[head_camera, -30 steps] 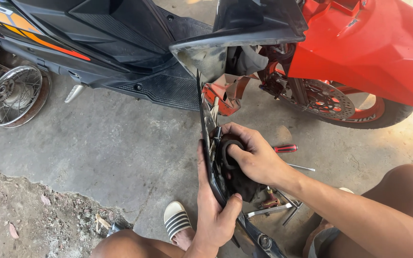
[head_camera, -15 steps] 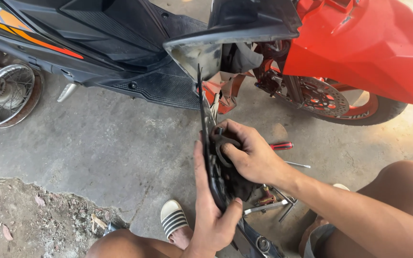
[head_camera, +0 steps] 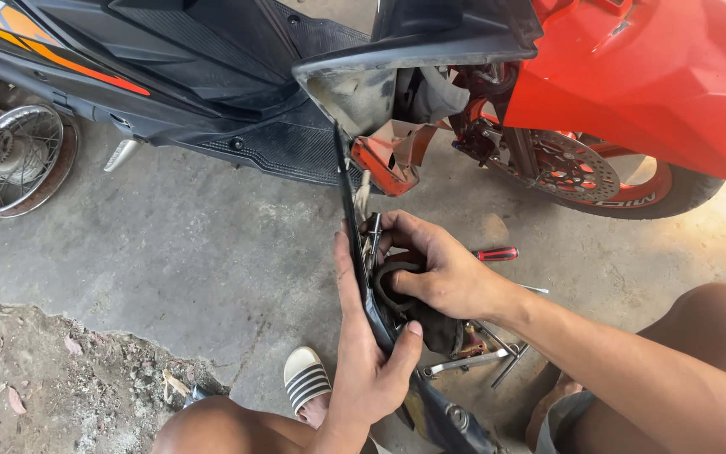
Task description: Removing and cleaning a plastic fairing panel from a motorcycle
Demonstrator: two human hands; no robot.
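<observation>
**Both hands on a black scooter panel, camera view slid left**

The long black plastic body panel [head_camera: 355, 252] stands nearly on edge between the person's knees, its thin upper tip reaching up toward the scooter's footboard [head_camera: 283, 147] and its lower end running down out of view at the bottom. The left hand [head_camera: 367, 361] grips it from below: the thumb is pressed against the near face and the fingers are wrapped round the far edge, closed on the panel. The right hand [head_camera: 434, 269] lies over the inner side of the panel, fingers curled and pressed together over a dark rounded part fixed there; whether they pinch anything small underneath cannot be told.

Compared with a second ago, the grip of both hands looks much the same, the panel held at the same tilt. What has shifted is the view: the spoked wheel [head_camera: 10, 160] at the left has drifted toward the edge, and the red front fender [head_camera: 657, 76] fills more of the upper right.

On the concrete just behind the right hand lie a red-handled screwdriver [head_camera: 493, 254] and, nearer the knee, a wrench [head_camera: 464, 363] among other metal tools. A striped sandal [head_camera: 308, 380] sits beside the left wrist.
</observation>
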